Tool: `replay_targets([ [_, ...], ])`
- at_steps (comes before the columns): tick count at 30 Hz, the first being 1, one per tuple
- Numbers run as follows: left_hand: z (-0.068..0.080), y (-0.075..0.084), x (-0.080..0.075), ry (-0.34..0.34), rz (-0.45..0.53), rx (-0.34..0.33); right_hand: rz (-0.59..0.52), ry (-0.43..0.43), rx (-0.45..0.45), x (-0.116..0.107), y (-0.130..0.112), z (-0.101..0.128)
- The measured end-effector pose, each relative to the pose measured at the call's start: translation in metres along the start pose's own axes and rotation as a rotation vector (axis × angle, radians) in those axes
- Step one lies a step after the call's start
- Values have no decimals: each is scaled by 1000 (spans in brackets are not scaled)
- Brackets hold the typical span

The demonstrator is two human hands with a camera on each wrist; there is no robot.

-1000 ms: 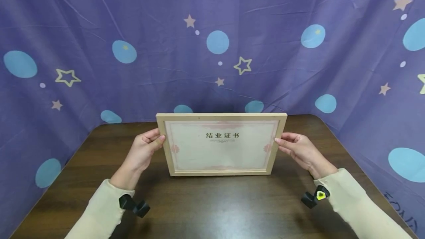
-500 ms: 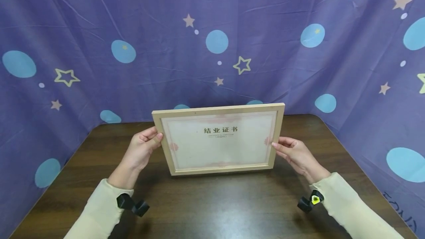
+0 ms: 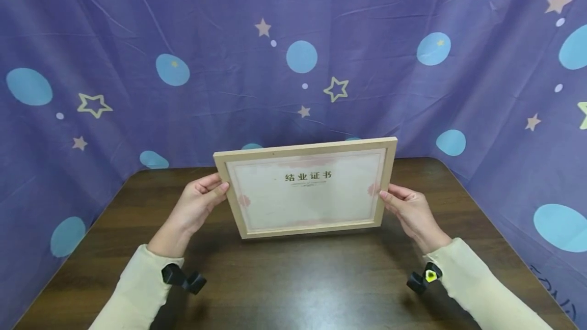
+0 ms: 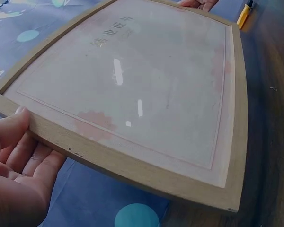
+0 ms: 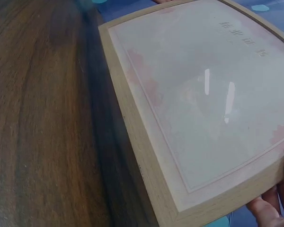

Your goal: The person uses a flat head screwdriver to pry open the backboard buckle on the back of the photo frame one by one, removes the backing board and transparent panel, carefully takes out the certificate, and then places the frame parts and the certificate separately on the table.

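A framed certificate (image 3: 306,190) with a pale wooden border stands tilted between both hands, its right side higher than its left in the head view. The left hand (image 3: 197,202) pinches the left border, thumb (image 4: 12,125) on the front and fingers (image 4: 35,158) curled behind. On the opposite border, the right hand (image 3: 411,210) pinches likewise, its thumb on the front. Light streaks reflect off the certificate's clear cover (image 5: 189,94) in the right wrist view. The lower border (image 3: 312,230) hangs close over the brown table (image 3: 293,279).
A purple curtain (image 3: 220,65) with stars and blue circles surrounds the table's back and sides. Black wrist-worn devices (image 3: 183,278) sit at both cuffs. A small yellow and black object (image 4: 244,14) shows at the top right of the left wrist view.
The framed certificate has risen and tipped, its right side lifting more than its left. Both hands have kept hold; the right hand moved slightly along the border relative to the frame.
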State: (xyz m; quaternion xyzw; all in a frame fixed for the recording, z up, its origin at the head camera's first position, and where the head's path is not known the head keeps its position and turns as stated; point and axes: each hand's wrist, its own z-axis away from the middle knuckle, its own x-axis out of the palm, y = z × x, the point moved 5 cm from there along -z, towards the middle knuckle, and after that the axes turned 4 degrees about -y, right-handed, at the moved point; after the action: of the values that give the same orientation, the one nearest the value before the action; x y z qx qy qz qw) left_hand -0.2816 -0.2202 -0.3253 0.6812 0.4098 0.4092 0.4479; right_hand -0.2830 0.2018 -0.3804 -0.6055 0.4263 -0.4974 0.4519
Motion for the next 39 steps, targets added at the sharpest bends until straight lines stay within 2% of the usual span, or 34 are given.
replay_targets([
  [7,3,-2,-2,-2,25,-56,-25,-27,-120,1,-1,1],
  [10,6,-6,-7,-20,45,-109,-37,-19,-147,1,-1,2],
  [13,8,-11,-13,-9,33,-193,-56,8,-157,-1,-2,3],
  [17,12,-19,-19,10,-99,-347,-74,46,-178,-4,-4,2],
  [21,18,-24,-17,-28,-248,-488,-69,43,-186,-5,-4,2],
  [26,23,-30,-12,-72,-322,-586,-55,32,-195,-6,-3,1],
  [30,26,-39,-7,-133,-305,-643,-40,16,-202,-5,-1,1],
  [34,28,-47,-2,-194,-217,-686,-28,-3,-210,-4,1,1],
  [36,28,-49,0,-197,-174,-693,-24,-11,-220,-2,1,1],
  [39,28,-50,1,-166,-117,-687,-13,-30,-246,0,3,0],
])
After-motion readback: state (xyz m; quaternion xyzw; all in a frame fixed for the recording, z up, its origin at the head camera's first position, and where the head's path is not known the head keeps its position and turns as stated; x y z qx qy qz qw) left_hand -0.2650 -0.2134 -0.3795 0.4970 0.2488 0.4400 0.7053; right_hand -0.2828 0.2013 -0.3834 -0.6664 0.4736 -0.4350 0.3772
